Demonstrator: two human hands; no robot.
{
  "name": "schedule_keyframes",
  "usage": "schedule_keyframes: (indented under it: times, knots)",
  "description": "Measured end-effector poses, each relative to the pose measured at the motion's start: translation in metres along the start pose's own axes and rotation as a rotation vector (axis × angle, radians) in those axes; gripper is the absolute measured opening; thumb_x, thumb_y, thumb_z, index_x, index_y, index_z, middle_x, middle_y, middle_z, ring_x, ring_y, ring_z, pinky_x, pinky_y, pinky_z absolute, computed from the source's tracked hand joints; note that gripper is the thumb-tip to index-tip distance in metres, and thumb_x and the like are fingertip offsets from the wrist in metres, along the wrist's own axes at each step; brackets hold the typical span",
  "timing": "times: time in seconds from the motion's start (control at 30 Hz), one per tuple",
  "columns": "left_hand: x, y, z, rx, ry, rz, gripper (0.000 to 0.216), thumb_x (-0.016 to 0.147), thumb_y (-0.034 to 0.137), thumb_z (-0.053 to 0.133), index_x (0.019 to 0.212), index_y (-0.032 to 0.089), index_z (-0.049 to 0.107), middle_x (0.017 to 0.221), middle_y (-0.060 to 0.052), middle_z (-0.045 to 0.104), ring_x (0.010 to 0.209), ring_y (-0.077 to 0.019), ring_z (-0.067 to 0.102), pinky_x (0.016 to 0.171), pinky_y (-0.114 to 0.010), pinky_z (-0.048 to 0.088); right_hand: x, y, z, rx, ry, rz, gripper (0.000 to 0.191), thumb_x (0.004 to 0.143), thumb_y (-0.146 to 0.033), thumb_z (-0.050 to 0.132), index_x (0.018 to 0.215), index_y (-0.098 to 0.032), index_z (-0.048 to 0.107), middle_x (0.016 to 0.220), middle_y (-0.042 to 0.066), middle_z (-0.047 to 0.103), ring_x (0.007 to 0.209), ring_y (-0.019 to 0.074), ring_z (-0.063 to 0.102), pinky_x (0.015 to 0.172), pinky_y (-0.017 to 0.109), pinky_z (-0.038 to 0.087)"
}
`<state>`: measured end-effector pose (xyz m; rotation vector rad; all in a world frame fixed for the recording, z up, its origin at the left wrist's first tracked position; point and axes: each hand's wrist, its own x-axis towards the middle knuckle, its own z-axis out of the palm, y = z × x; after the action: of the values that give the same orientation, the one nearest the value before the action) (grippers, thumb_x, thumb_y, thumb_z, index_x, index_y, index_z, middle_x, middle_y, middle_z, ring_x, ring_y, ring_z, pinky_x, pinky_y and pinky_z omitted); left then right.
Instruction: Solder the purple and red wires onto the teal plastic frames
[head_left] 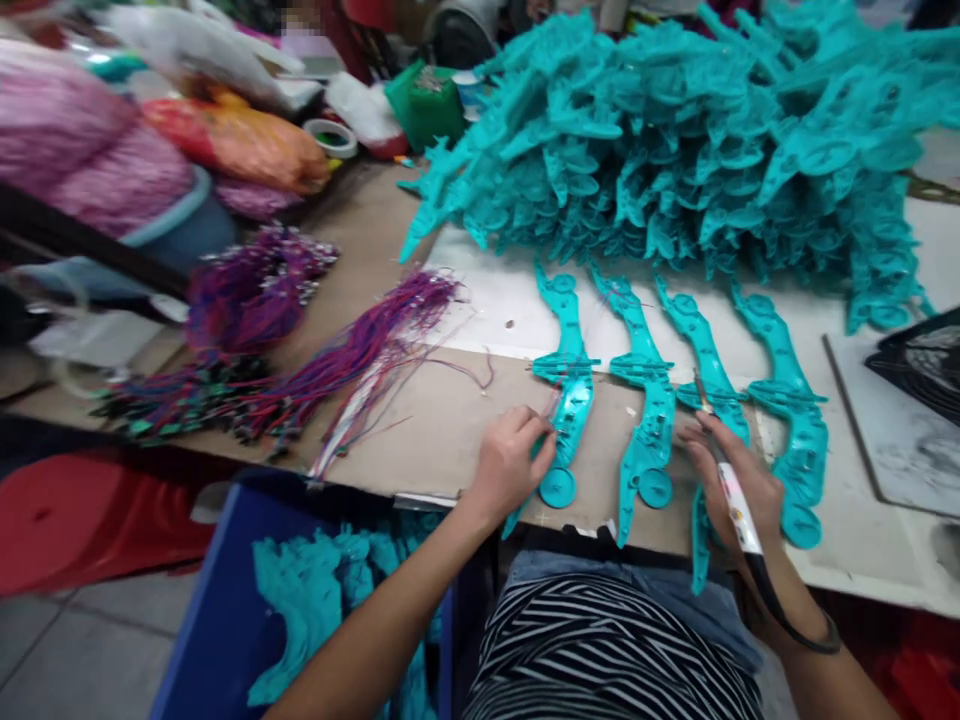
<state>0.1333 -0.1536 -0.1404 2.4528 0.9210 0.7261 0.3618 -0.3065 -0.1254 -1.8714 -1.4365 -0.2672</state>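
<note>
Several teal plastic sword-shaped parts lie side by side on the table's front edge. My left hand (514,457) is closed in a pinch on something small at the leftmost teal part (571,392). My right hand (731,480) grips a white soldering iron (739,505), its tip pointing up over the third teal part (705,365); the iron's black cord loops under my wrist. A second teal part (649,400) lies between my hands, and a fourth (795,410) lies to the right.
A big heap of teal parts (697,140) fills the table's back. Bundles of purple and red wires (352,355) lie at left. A blue bin (232,620) with teal parts stands below the table edge. Pink bags and a tape roll (330,135) sit far left.
</note>
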Motion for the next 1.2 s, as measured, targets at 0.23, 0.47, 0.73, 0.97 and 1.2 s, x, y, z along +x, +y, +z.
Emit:
schedule_keyframes:
  times: [0.23,0.47,0.73,0.97,1.2]
  knots:
    - [-0.009,0.015,0.000,0.155,0.052,-0.075,0.013,0.092,0.028,0.060,0.095,0.019,0.069,0.095,-0.010,0.067,0.091,-0.0250,0.060,0.080,-0.040,0.045,0.008,0.011,0.020,-0.079,-0.089,-0.232,0.045,0.093,-0.036,0.063,0.137,-0.028,0.057,0.120,0.009,0.073,0.101,0.0262,0.073,0.089,0.039,0.059]
    - [0.073,0.007,-0.009,0.145,0.106,-0.135,0.026,0.092,0.033,0.062,0.109,0.015,0.069,0.109,-0.016,0.064,0.106,-0.0315,0.055,0.094,-0.044,0.043,0.008,0.007,0.024,-0.020,-0.089,-0.188,0.040,0.093,-0.029,0.062,0.133,-0.022,0.060,0.115,0.008,0.074,0.101,0.0218,0.073,0.089,0.035,0.060]
    - [0.203,0.018,0.044,0.267,-0.165,-0.308,0.028,0.091,0.023,0.059,0.110,0.007,0.071,0.123,-0.023,0.065,0.124,-0.0352,0.052,0.102,-0.043,0.036,0.009,0.002,0.019,0.025,-0.042,-0.142,0.040,0.093,-0.025,0.062,0.132,-0.023,0.060,0.113,0.008,0.075,0.099,0.0215,0.074,0.087,0.036,0.062]
    - [0.210,0.015,0.041,0.170,-0.143,-0.441,0.030,0.093,0.022,0.049,0.107,0.015,0.075,0.110,-0.016,0.075,0.108,-0.0277,0.067,0.089,-0.034,0.045,0.007,0.011,0.015,0.016,-0.007,-0.119,0.037,0.094,-0.027,0.061,0.131,-0.022,0.060,0.112,0.008,0.074,0.100,0.0210,0.073,0.088,0.035,0.062]
    - [0.211,-0.013,0.016,0.164,-0.096,-0.641,0.028,0.091,0.029,0.056,0.107,0.016,0.075,0.106,-0.016,0.076,0.104,-0.0294,0.070,0.080,-0.032,0.049,0.017,0.010,0.016,0.009,-0.008,-0.163,0.036,0.094,-0.028,0.061,0.130,-0.023,0.060,0.112,0.007,0.075,0.101,0.0227,0.073,0.087,0.037,0.062]
